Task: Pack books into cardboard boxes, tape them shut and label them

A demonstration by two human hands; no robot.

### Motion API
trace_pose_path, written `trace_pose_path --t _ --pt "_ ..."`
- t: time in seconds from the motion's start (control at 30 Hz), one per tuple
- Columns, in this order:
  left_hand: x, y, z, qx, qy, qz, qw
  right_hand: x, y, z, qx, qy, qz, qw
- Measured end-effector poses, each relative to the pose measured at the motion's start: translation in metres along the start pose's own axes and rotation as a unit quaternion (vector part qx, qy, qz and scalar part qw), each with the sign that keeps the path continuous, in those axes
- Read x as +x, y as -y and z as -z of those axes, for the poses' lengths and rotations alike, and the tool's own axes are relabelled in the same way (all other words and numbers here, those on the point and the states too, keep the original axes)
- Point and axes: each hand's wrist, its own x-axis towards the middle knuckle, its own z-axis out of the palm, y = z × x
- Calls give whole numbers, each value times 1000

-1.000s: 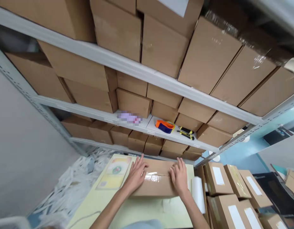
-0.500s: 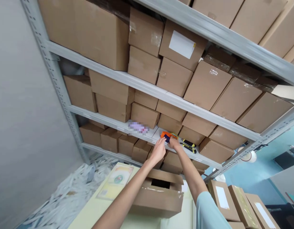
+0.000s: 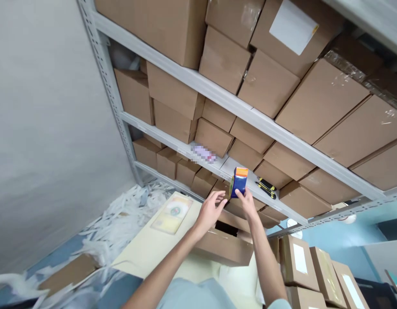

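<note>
My right hand grips a small blue packet with an orange top, held up in front of the shelf edge. Just left of it, my left hand hangs apart from the packet, fingers loosely curled and spread with nothing in them. Below both hands sits a cardboard box with a dark opening in its top. Yellow-and-black tools lie on the shelf to the right of the packet.
A grey metal shelf rack full of cardboard boxes rises ahead. A blurred purple item lies on one shelf. The pale table bears a printed sheet. Shredded paper covers the floor at left; labelled cartons stand at right.
My right hand has lifted the packet off the shelf and drawn it nearer. My left hand has come away from it, to the left. The view has shifted.
</note>
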Motion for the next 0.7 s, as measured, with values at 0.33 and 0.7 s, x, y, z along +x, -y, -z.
trace_pose_path --t 0.33,0.7 --pt "-34 -45 25 9 39 -19 999 -98 40 -38 76 -12 -11 997" --pt "1 -78 113 7 12 -14 1000 -137 52 -46 -27 62 16 998"
